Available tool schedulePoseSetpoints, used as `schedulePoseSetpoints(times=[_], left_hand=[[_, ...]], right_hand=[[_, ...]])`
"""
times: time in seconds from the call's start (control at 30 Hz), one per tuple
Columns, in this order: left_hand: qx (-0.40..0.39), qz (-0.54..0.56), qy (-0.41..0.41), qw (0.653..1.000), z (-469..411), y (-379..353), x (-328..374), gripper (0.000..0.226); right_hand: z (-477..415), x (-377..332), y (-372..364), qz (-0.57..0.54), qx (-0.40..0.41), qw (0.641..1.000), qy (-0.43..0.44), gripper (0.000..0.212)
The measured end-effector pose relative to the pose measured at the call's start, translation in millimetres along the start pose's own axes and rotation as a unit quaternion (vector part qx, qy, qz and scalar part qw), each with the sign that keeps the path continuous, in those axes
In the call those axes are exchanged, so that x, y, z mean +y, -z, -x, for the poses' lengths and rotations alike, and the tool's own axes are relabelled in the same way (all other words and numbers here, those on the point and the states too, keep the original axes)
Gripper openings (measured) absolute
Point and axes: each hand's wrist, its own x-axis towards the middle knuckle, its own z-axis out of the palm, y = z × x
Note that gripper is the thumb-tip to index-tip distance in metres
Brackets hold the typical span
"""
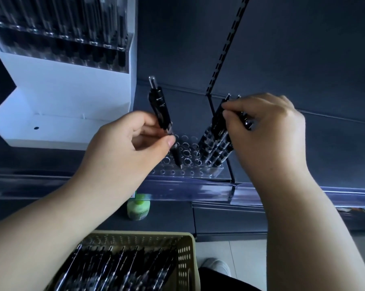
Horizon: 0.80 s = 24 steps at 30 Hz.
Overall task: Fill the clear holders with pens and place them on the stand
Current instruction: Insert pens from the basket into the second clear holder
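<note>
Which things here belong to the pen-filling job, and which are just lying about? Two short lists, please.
Belonging: left hand pinching a black pen; right hand gripping a bunch of pens at the clear holder; yellow basket of spare pens; white stand.
Lying about: green bottle; white shoe; slotted black strip.

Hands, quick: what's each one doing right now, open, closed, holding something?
Left hand: grips one black plastic click pen, tip down over the clear plastic holder with round holes.
Right hand: grips a bunch of black pens.
</note>
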Motion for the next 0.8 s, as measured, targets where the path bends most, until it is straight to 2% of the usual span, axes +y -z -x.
schedulePoseSetpoints(times=[0.33, 0.5, 0.7, 0.8], left_hand=[[-0.033, -0.024, -0.082, 0.996, -16, -37, 6, 0.017], [-0.045, -0.058, -0.084, 0.994, -23, -67, -1, 0.034], [-0.075, -0.206, -0.047, 0.974, -29, -79, -8, 0.03], [-0.073, -0.245, -0.046, 0.966, -29, -79, -8, 0.026]], right_hand=[[-3, 8, 16, -0.028, 0.006, 0.999, -0.039, 0.019], [-4, 11, 20, -0.05, 0.006, 0.997, -0.057, 0.018], [-3, 14, 23, -0.072, -0.011, 0.994, -0.077, 0.02], [-2, 14, 22, -0.076, -0.024, 0.993, -0.088, 0.021]])
